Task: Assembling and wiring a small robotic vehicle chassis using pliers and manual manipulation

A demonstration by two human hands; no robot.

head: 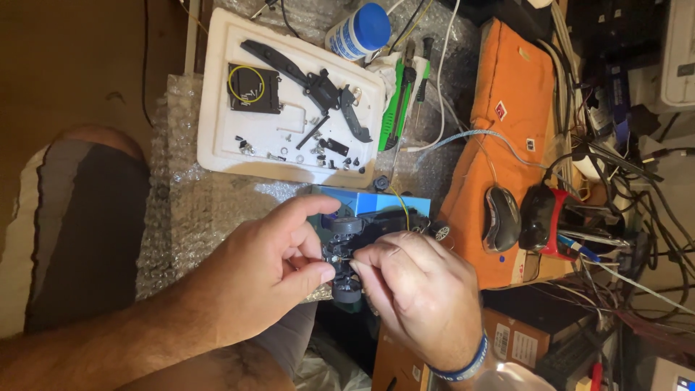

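A small black model car chassis point(376, 224) with grey wheels rests on a blue box point(362, 197). My left hand point(260, 271) pinches a part at the chassis's near end between thumb and finger, index finger stretched over a grey wheel point(346, 225). My right hand point(423, 297), with a blue wristband, grips a thin metal tool or pin point(346, 259) and touches its tip to the same spot. The second grey wheel point(347, 291) sits just below both hands.
A white foam tray point(217, 94) holds black plastic parts, screws and a yellow ring. Behind it lie a blue-capped bottle point(358, 30), a green knife point(394, 108) and screwdrivers. An orange pouch point(510, 108), two computer mice point(501, 217) and tangled cables fill the right. Bubble wrap point(181, 210) covers the surface.
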